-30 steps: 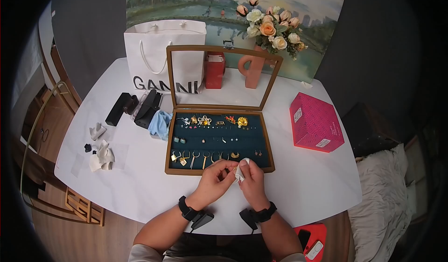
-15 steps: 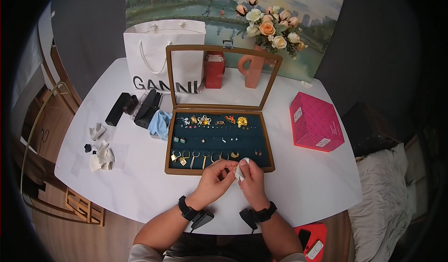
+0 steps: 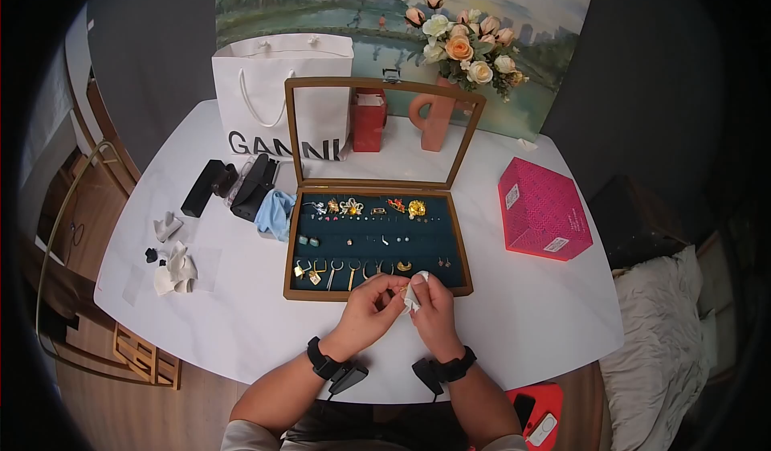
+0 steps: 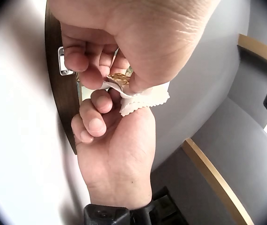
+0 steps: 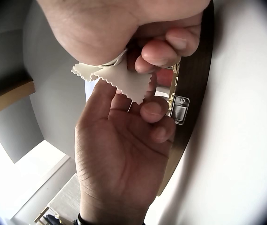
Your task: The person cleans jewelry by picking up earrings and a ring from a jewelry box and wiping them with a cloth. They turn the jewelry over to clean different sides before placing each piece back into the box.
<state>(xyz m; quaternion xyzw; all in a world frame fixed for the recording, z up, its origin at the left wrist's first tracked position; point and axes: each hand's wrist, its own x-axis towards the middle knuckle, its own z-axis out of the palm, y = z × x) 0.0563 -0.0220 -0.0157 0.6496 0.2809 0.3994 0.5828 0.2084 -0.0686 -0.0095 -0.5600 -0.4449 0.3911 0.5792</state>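
Both hands meet over the front edge of a wooden jewelry box (image 3: pixel 345 296), whose glass lid stands raised. My left hand (image 3: pixel 368 313) pinches a small gold piece of jewelry (image 4: pixel 119 78) with its fingertips; its exact kind is mostly hidden. A white polishing cloth (image 5: pixel 121 80) with zigzag edges is folded against that piece, and my right hand (image 3: pixel 436 316) grips it between thumb and fingers. Rows of earrings and brooches, among them a yellow flower brooch (image 3: pixel 352 208), lie on the box's dark green lining (image 3: pixel 369 228).
Left of the box are a blue cloth (image 3: pixel 276 214), a black glasses case (image 3: pixel 255 187) and crumpled pale cloths (image 3: pixel 177 270). Behind stand a white paper bag (image 3: pixel 281 81), a red box (image 3: pixel 369 122) and a pink vase (image 3: pixel 438 122) with flowers. A magenta box (image 3: pixel 544 210) sits to the right.
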